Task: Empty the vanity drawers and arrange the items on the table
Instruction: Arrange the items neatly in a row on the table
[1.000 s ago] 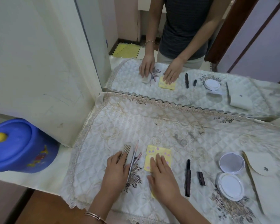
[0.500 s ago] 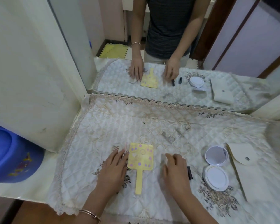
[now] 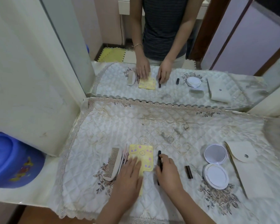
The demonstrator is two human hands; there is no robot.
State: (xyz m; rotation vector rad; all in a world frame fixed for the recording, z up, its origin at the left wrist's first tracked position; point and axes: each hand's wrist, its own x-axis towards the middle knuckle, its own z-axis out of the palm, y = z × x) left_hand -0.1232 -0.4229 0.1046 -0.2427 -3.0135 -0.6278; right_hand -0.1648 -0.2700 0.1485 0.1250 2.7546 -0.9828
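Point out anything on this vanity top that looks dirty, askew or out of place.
The quilted cover carries a greyish-brown smudge near its middle, behind the items. The small dark cap lies alone, apart from the black pen under the right hand. The compact lies open. Otherwise everything sits in a row.

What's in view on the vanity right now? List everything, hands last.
Comb: 1, beige, left of the sticks.
Sticks: a few, pink, between comb and hand mirror.
Hand mirror: 1, yellow, under left hand.
Pen: 1, black, under right hand.
Cap: 1, dark, right of pen.
Compact: 1, white, open, right side.
Pouch: 1, cream, far right.
Cloth: 1, white, covering table.
Tub: 1, blue, far left.
Left hand: flat on hand mirror.
Right hand: fingers on pen.
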